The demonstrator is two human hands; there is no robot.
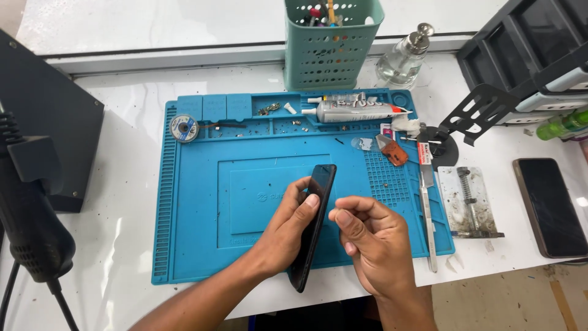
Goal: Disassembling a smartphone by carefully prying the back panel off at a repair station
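Silver glue tube [358, 110] with red-tipped cap lies flat along top of blue work mat [196, 245], upper centre; teal perforated bin [331, 52] just behind. Small red-white label strip [424, 152] right of centre. Open mat to the left of the hands; mat's front edge near table edge. Left hand [288, 230] clamps black phone [313, 224], held on edge, centre frame, long axis running lower-left to upper-right. Right hand [373, 239] just beside, fingers curled together, pinched, not visibly touching phone.
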